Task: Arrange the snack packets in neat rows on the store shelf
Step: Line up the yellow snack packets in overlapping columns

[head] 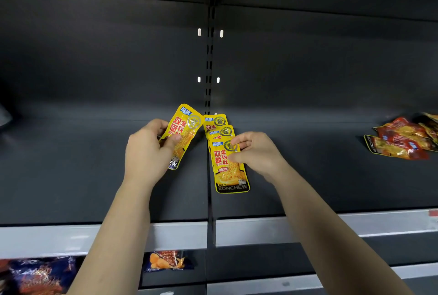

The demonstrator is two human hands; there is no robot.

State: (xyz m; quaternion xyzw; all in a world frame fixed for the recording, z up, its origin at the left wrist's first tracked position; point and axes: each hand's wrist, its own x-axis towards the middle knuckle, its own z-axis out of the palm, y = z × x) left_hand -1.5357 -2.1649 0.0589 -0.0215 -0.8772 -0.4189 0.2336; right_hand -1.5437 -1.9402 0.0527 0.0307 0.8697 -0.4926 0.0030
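My left hand (147,152) grips a yellow snack packet (183,129), tilted to the right and lifted off the dark shelf (94,176). To its right, three matching yellow packets lie in an overlapping row running front to back on the shelf. My right hand (254,152) pinches the right edge of the front packet of the row (228,169), thumb and fingers closed on it. The two packets behind it (216,124) show only their top parts.
A loose pile of red and yellow snack packets (400,140) lies at the far right of the same shelf. A vertical slotted upright (208,69) divides the shelf bays. Chip bags (166,260) sit on the lower shelf, behind the grey price rail (260,230).
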